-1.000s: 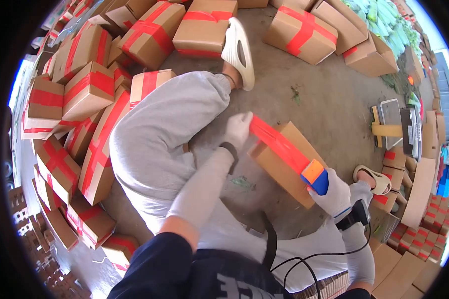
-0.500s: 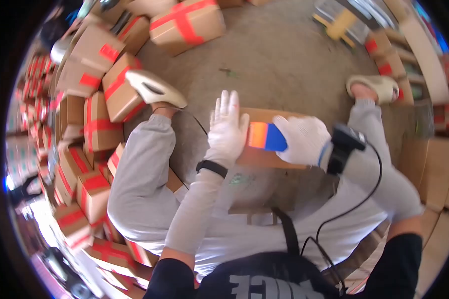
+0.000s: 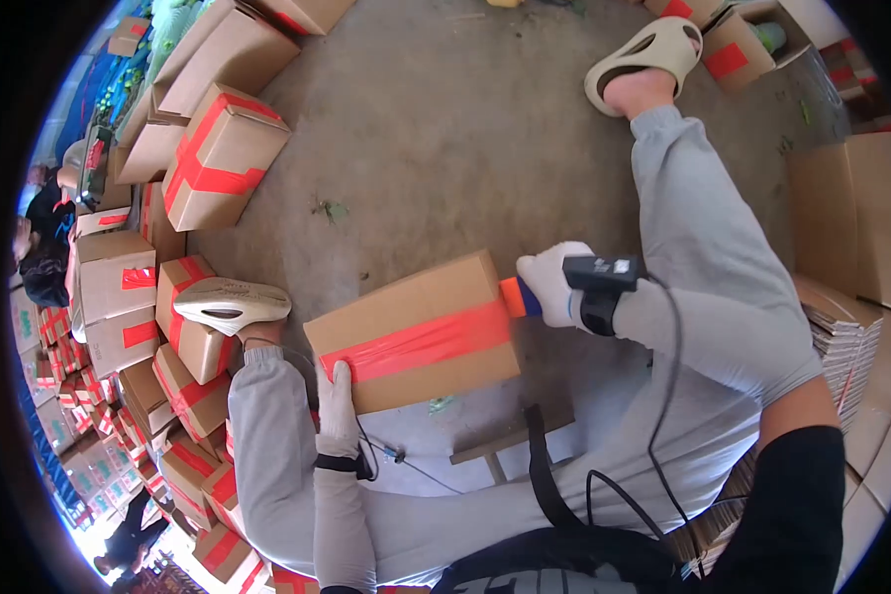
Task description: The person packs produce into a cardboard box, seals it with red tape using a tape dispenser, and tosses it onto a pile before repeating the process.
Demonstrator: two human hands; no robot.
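A closed cardboard box [image 3: 406, 297] lies in front of me between my knees, slightly tilted, with a wide strip of red tape [image 3: 421, 345] running along its top. My left hand [image 3: 337, 408], in a white glove, grips the box's left end, thumb on top and the other fingers mostly hidden. At the opposite end my right hand [image 3: 554, 282], also gloved, is closed around an orange and blue tape dispenser [image 3: 520, 297]. The dispenser sits against the box's right edge, where the tape strip ends. My wrist-worn device partly covers the right hand.
Taped cartons [image 3: 223, 158] are piled along the left side. Flattened cardboard [image 3: 841, 346] and an open carton [image 3: 757, 45] stand at the right. A small wooden stand [image 3: 510, 431] is below the box. People [image 3: 129, 540] are at the far left.
The box has been turned and raised, and red tape now shows along its top. My left hand has gone from flat over it to gripping its left end; the dispenser is at its right end.
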